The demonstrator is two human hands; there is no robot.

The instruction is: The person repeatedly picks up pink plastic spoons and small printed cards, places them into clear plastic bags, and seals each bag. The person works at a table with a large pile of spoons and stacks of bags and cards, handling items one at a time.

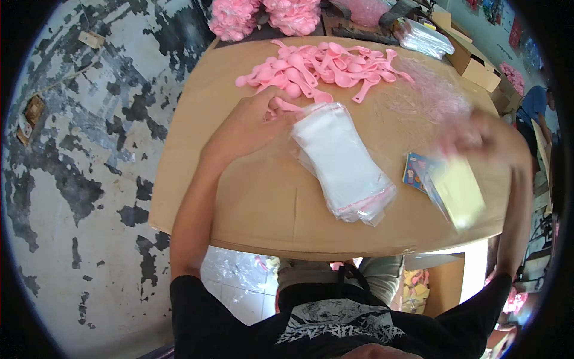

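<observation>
At the top of a stack of clear plastic bags [341, 158], my left hand [254, 122] is closed with a pink spoon [289, 106] between its fingers. Its fingertips are close to the stack's far end. On the right, my right hand [487, 140] is smeared by motion. A pale yellow card [459, 194], also blurred, hangs from its fingers. Beside that card lies a blue printed card [414, 172], partly covered by something clear. Beyond both hands spreads a heap of pink plastic spoons [326, 66].
Loose clear pink-tinted plastic film [427, 93] lies right of the spoons. Bulging bags of pink items [293, 15] stand past the table's far edge. Clear packs [423, 39] and an open carton [469, 51] sit at the far right. A person [534, 110] is off to the right.
</observation>
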